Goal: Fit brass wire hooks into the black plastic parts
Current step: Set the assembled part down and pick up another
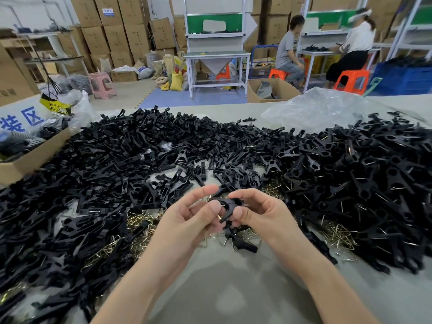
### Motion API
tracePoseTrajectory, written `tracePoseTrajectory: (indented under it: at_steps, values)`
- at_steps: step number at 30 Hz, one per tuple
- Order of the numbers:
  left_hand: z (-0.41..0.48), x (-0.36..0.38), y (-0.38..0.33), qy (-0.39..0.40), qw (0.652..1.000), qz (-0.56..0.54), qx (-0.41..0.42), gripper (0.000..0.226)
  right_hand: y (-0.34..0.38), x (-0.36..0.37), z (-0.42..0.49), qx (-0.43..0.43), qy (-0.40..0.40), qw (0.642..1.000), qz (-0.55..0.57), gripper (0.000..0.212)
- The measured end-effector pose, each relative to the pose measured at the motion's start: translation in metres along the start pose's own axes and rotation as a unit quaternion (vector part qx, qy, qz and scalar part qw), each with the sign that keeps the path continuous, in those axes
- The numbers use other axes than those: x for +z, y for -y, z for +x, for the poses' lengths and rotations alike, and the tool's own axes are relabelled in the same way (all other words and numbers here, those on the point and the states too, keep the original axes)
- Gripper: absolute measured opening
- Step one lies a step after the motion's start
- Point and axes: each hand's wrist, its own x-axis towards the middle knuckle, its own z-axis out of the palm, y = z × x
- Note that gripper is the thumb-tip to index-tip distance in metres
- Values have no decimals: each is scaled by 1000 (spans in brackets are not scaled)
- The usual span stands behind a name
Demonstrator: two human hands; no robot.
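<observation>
One black plastic part [228, 205] is sitting pinched between your left hand [187, 217] and right hand [260, 212] with a brass wire hook [219, 216] going in, while a big, seemingly unfitted heap [93, 164] is waiting left of your grip, wired ones [364, 178] right.

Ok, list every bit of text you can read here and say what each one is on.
"装区": large blue characters on the white sign at the left edge; anything before them is cut off.
Black-and-yellow label beside the sign: lettering too blurred to read.
Blue label on a stacked cardboard box: too small to read.
Printed sack on the floor: print blurred.
</observation>
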Motion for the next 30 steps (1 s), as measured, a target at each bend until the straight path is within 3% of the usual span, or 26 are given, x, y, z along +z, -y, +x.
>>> tracePoseTrajectory:
  at_steps: [3,7,12,15,19,21,27,30]
  values:
    - [-1,13,6,-2,998,-65,-14,30,1,1,-1,-10,3,1000,-3,36]
    - [-2,27,14,-13,998,-61,-24,29,1,8,-4,-33,37,998,34,26]
    - [0,25,20,49,995,-40,-72,37,1,17,-6,16,54,996,63,47]
    - [0,19,24,80,994,-22,-77,49,2,17,-8,25,88,994,63,51]
    - [1,15,28,38,997,9,-73,84,2,19,-10,36,120,991,49,47]
    - [1,11,30,21,998,34,-58,91,2,19,-10,28,136,989,44,41]
    - [4,6,31,12,997,60,-40,69,3,16,-9,11,168,986,15,37]
    - [6,2,35,8,996,78,-49,70,1,14,-8,21,165,986,23,40]
